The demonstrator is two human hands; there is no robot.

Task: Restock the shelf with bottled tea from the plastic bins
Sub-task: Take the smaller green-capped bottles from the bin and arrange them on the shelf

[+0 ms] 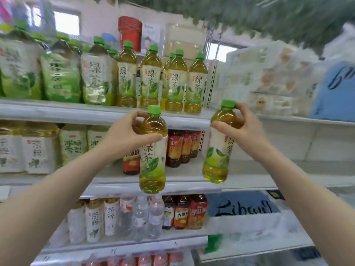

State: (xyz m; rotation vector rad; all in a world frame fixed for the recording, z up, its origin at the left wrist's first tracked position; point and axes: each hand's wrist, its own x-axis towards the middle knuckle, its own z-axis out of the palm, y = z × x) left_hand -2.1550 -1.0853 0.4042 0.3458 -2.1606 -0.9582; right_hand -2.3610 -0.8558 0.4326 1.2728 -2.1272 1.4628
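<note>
My left hand [123, 131] grips a green-capped bottle of green tea [152, 160] by its shoulder, upright, in front of the middle shelf. My right hand [242, 125] holds a second green tea bottle [218, 150] near its neck, tilted slightly, to the right of the first. Both bottles hang just below the top shelf's front edge [76, 112]. On that shelf stands a row of several matching green tea bottles [172, 81], with larger bottles of the same tea [61, 73] to the left. No plastic bin is in view.
The middle shelf holds pale tea multipacks [38, 148] and dark red-labelled bottles [182, 146]. Water and more tea bottles [142, 217] fill the lower shelf. Tissue packs [269, 77] stack on the right-hand shelving, above a blue package [244, 206]. A red basket [130, 31] sits on top.
</note>
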